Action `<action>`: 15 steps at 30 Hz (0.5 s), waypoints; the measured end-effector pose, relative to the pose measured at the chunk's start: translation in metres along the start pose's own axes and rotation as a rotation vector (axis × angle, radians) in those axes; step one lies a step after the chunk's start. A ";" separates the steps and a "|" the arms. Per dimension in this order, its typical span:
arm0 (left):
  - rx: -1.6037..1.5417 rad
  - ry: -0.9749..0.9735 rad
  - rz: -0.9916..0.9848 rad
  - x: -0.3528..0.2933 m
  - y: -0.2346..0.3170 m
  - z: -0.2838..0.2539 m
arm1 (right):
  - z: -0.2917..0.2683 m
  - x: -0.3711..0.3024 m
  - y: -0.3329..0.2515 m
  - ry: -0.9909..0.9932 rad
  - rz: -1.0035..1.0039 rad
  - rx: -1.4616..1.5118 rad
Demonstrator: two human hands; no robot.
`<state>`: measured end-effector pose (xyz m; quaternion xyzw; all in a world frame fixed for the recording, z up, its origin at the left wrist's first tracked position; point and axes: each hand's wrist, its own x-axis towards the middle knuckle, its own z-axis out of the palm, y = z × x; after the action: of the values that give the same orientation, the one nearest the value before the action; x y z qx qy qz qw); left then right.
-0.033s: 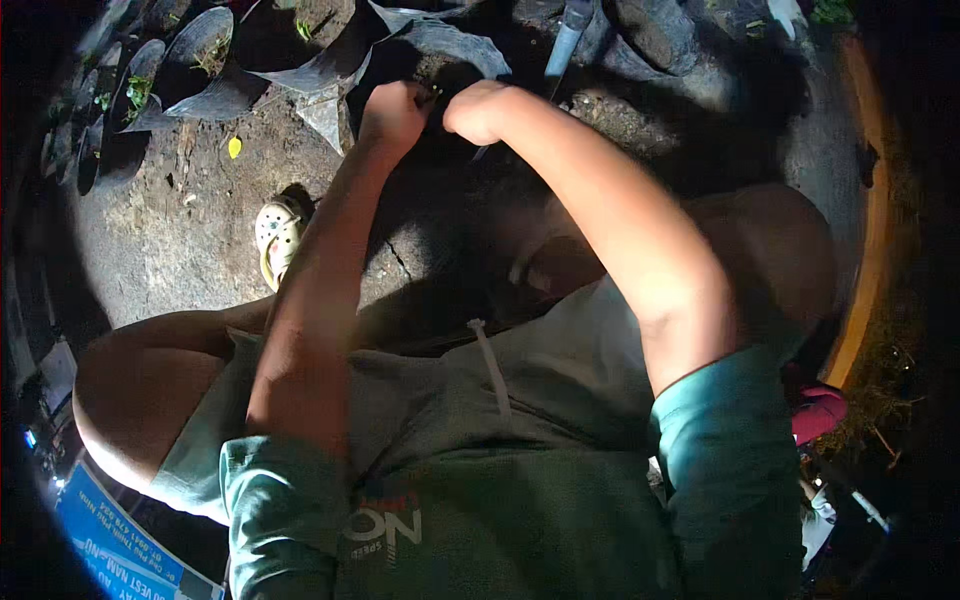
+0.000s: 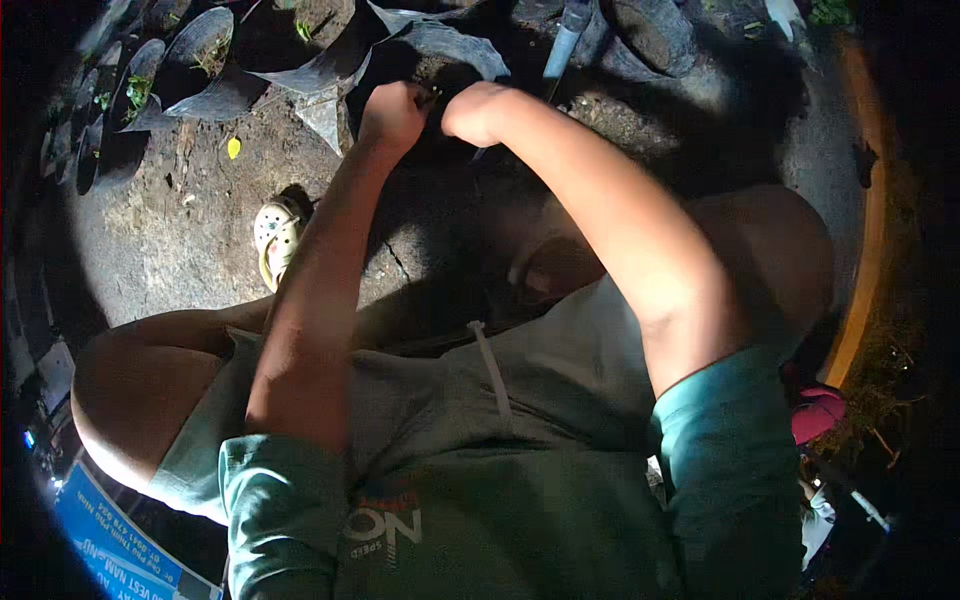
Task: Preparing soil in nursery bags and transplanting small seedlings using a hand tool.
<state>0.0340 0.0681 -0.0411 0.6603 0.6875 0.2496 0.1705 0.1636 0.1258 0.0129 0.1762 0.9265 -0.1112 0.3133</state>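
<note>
At the top centre, both my hands meet over the near side of a black plastic grow bag with dark soil inside. My left hand is closed, and tiny pale bits show by its fingertips. Just across from it, my right hand is curled shut with its fingers turned down. Whatever either hand grips is hidden in shadow. Right of the bag, a tool with a grey-blue handle leans down behind my right hand; its lower end is dark.
More black grow bags with soil and small green plants stand at the far left, another bag at the far right. A beige clog is on my left foot. A yellow leaf lies on the ground. A blue sign is at the lower left.
</note>
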 end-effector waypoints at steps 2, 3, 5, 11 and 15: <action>0.019 0.016 0.053 0.002 -0.003 0.001 | 0.001 0.005 -0.004 -0.078 -0.043 -0.122; 0.025 0.007 0.058 0.003 -0.004 0.001 | 0.002 0.011 -0.007 -0.111 -0.060 -0.182; 0.051 -0.021 0.063 0.003 -0.008 0.001 | 0.009 0.027 -0.014 -0.216 -0.010 -0.261; 0.000 -0.032 0.021 0.001 -0.007 -0.001 | 0.035 0.056 -0.014 -0.181 0.071 -0.391; 0.036 -0.036 -0.013 -0.001 -0.002 -0.004 | 0.033 0.050 -0.017 -0.073 0.070 -0.394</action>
<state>0.0304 0.0662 -0.0394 0.6630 0.6931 0.2240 0.1728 0.1376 0.1127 -0.0423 0.1396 0.9117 0.0769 0.3786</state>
